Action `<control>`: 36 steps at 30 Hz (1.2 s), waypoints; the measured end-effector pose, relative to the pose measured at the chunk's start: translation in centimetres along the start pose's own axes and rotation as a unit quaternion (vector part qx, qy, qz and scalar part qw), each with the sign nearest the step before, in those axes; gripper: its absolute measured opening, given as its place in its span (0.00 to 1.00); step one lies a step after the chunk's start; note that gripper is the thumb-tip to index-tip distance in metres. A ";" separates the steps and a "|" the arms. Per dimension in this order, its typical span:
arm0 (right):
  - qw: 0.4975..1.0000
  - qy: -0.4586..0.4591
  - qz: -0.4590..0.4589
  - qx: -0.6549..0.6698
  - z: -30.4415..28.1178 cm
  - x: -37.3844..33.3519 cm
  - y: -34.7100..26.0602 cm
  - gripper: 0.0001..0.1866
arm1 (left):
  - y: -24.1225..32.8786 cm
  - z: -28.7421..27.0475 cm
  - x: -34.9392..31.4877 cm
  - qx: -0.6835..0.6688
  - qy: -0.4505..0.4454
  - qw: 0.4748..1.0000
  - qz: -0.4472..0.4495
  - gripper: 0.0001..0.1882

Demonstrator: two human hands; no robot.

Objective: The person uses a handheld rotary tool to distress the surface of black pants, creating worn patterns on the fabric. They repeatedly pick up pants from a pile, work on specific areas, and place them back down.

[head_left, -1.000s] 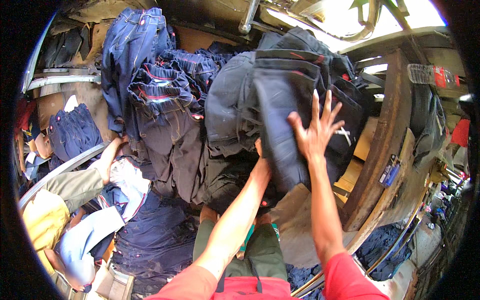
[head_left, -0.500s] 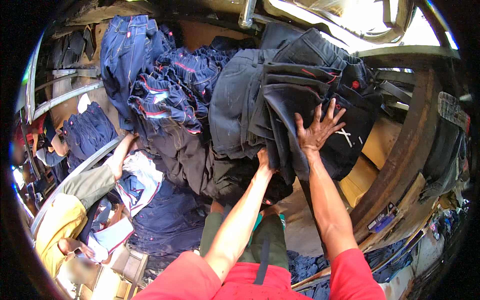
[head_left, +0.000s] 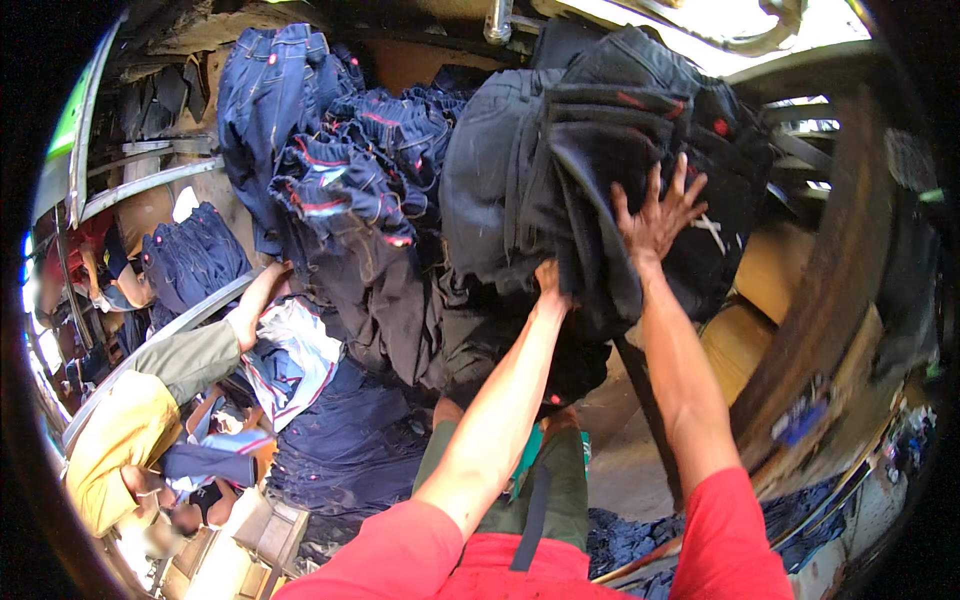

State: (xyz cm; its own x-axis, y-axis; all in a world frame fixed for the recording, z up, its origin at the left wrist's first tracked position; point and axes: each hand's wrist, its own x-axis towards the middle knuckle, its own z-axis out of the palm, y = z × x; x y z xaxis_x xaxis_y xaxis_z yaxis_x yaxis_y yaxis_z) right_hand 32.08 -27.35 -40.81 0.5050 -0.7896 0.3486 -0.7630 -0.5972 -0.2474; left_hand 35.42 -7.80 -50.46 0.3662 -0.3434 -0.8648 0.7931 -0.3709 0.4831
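Observation:
A thick stack of black trousers (head_left: 500, 190) rises in front of me, with red stitching and a red tag on its upper part. My right hand (head_left: 660, 215) lies on its right side, palm down and fingers spread. At the stack's near lower edge, my left hand (head_left: 552, 284) is closed on the black cloth; its fingertips are partly hidden. To the left of the stack is a heap of dark blue jeans (head_left: 385, 140) with elastic waists and red trim.
At the lower left sits a person in yellow (head_left: 120, 440) with pale and blue cloth. A metal rail (head_left: 190, 330) runs past them. Folded dark cloth (head_left: 345, 450) lies on the floor. On the right stand a curved wooden beam (head_left: 845, 270) and yellowish boxes (head_left: 740, 345).
The view has shifted slightly, so the scene sits further right. Both my hands stay on the black trousers. The cloth by the person in yellow has changed position.

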 end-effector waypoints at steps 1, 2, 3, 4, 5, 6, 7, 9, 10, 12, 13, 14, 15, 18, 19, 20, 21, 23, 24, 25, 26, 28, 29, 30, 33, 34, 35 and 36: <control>1.000 -0.019 -0.002 -0.023 -0.4 0.2 0.0 0.46 | 1.4 0.7 -1.4 -0.025 0.017 0.999 0.013 0.27; 1.000 0.010 -0.003 -0.022 -0.9 0.6 -0.1 0.45 | 3.5 0.7 -2.7 -0.082 -0.017 0.995 -0.047 0.28; 0.999 0.000 -0.003 -0.034 -1.4 1.5 -0.4 0.45 | 6.1 0.9 -3.9 -0.073 -0.013 0.995 -0.061 0.30; 0.999 -0.002 -0.001 -0.039 -2.2 2.1 -0.9 0.46 | 7.9 -0.2 -6.1 -0.066 -0.025 0.994 -0.082 0.33; 0.998 -0.036 0.008 -0.050 -3.5 1.7 -1.6 0.46 | 8.4 -2.9 -9.4 -0.062 -0.076 0.991 -0.086 0.42; 0.995 -0.068 0.024 -0.073 -4.5 2.3 -2.3 0.46 | 8.7 -5.7 -12.5 -0.046 -0.107 0.993 -0.008 0.53; 0.997 -0.057 0.022 -0.045 -5.5 2.6 -3.1 0.48 | 9.6 -8.1 -13.9 -0.050 -0.181 0.981 -0.042 0.67; 0.996 -0.083 0.039 -0.022 -7.2 3.4 -4.4 0.50 | 8.9 -14.6 -17.6 -0.030 -0.118 0.991 -0.053 0.78; 0.994 -0.094 0.048 -0.004 -7.8 3.7 -4.7 0.51 | 8.7 -17.6 -18.7 -0.056 -0.035 0.998 -0.025 0.77; 0.991 -0.108 0.057 0.056 -8.9 3.8 -5.0 0.55 | 9.8 -22.1 -18.6 -0.056 0.130 0.989 0.044 0.72; 0.991 -0.104 0.053 0.063 -9.3 3.4 -4.9 0.55 | 11.2 -23.0 -17.3 0.004 0.170 0.981 0.092 0.70; 0.991 -0.096 0.053 0.079 -9.6 3.0 -4.6 0.55 | 13.2 -23.1 -15.6 0.020 0.157 0.978 0.139 0.68; 0.996 -0.078 0.043 0.029 -9.9 2.2 -4.3 0.55 | 15.2 -22.4 -13.6 0.020 0.113 0.969 0.219 0.66; 0.991 -0.119 0.019 -0.062 -10.8 -1.2 -4.1 0.55 | 19.0 -17.5 -9.2 0.184 -0.027 0.917 0.353 0.63; 0.985 -0.149 0.051 -0.064 -10.9 -2.7 -4.3 0.55 | 18.7 -14.7 -8.3 0.245 0.012 0.926 0.287 0.62; 0.983 -0.160 0.068 -0.064 -10.9 -4.0 -4.7 0.55 | 18.0 -12.7 -8.0 0.294 0.037 0.928 0.225 0.60; 0.979 -0.172 0.085 -0.063 -10.9 -5.4 -5.0 0.55 | 16.2 -12.1 -8.7 0.262 0.027 0.917 0.300 0.58; 0.981 -0.148 0.106 -0.066 -10.1 -8.5 -5.9 0.52 | 11.6 -11.5 -10.1 0.300 0.041 0.865 0.400 0.55; 0.984 -0.119 0.108 -0.071 -9.3 -9.8 -6.1 0.52 | 9.4 -11.6 -10.6 0.353 0.041 0.841 0.407 0.54; 0.981 -0.123 0.117 -0.097 -8.3 -10.9 -6.2 0.50 | 8.2 -11.4 -9.9 0.354 0.028 0.861 0.364 0.54; 0.973 -0.139 0.127 -0.135 -7.0 -11.5 -6.1 0.50 | 7.1 -11.3 -9.0 0.343 0.034 0.854 0.389 0.55; 0.975 -0.129 0.123 -0.133 -4.7 -12.2 -5.2 0.50 | 7.0 -11.0 -6.0 0.353 0.013 0.845 0.403 0.55; 0.986 -0.088 0.092 -0.110 -3.8 -12.2 -4.7 0.51 | 7.4 -11.4 -4.7 0.387 -0.016 0.848 0.362 0.54; 0.988 -0.079 0.079 -0.104 -3.2 -11.9 -4.2 0.51 | 7.8 -11.5 -3.8 0.388 -0.018 0.872 0.298 0.51; 0.990 -0.078 0.064 -0.101 -3.8 -11.4 -3.7 0.52 | 8.2 -14.3 -4.7 0.382 -0.016 0.813 0.439 0.53; 0.993 -0.059 0.057 -0.090 -4.6 -10.8 -3.8 0.52 | 8.1 -15.7 -6.0 0.369 0.001 0.797 0.479 0.54; 0.989 -0.084 0.078 -0.097 -5.8 -10.2 -4.0 0.51 | 7.1 -17.0 -8.0 0.274 0.002 0.856 0.439 0.56; 0.993 -0.068 0.071 -0.063 -7.3 -10.0 -4.4 0.50 | 5.7 -18.8 -10.3 0.177 -0.007 0.882 0.437 0.57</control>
State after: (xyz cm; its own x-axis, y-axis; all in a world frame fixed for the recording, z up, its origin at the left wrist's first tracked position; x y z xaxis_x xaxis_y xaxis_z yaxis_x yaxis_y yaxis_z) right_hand 27.44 -15.82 -36.59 0.4313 -0.8816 0.1917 -0.8709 -0.4624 -0.1667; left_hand 45.32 9.82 -41.40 0.7547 -0.6409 -0.1404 0.0090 -0.2039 0.9789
